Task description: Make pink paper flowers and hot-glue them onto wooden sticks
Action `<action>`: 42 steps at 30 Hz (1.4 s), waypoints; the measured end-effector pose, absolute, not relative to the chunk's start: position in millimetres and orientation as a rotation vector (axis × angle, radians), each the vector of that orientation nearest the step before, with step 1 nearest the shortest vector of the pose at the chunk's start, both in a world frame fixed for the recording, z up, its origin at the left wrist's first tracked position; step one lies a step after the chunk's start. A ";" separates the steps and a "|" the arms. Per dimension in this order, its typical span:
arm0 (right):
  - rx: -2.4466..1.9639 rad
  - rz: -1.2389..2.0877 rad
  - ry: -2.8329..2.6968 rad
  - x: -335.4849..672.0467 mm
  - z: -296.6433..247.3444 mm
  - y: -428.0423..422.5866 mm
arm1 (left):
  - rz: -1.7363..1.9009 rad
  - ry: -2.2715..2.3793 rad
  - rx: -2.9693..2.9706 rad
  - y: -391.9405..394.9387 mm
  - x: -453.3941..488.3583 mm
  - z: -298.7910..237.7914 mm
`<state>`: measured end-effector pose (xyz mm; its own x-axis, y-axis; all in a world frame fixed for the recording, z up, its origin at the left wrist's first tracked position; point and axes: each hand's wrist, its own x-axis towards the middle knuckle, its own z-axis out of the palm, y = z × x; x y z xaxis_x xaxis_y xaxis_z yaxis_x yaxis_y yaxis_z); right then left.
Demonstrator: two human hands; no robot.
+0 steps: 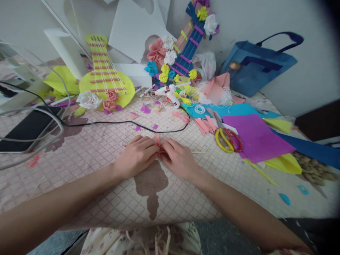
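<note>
My left hand (pixel 143 151) and my right hand (pixel 177 156) meet at the middle of the table, their fingers closed round a small piece of pink crepe paper (pixel 158 139). Only its tip shows above the fingertips. A thin wooden stick (pixel 200 152) runs out to the right from under my right hand, and its other end is hidden by the fingers. Cut strips of pink paper (pixel 204 126) lie to the right beyond my hands. Close to them are scissors (pixel 227 140) with a yellow and a red handle, resting partly on a purple sheet (pixel 259 138).
A white glue gun (pixel 170 95) lies behind my hands, its black cord (pixel 111 123) crossing the table. A yellow paper guitar (pixel 107 83) and a blue one (pixel 190 47) with paper flowers lean at the back. A phone (pixel 28 127) lies left; a blue bag (pixel 255 65) stands right.
</note>
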<state>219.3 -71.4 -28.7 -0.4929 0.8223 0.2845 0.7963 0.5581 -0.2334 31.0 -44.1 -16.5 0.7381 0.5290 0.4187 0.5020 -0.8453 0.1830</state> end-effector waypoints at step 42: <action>-1.150 0.180 -2.404 223.8 -29.1 -67.2 | 0.620 0.942 2.709 -42.1 29.6 -26.0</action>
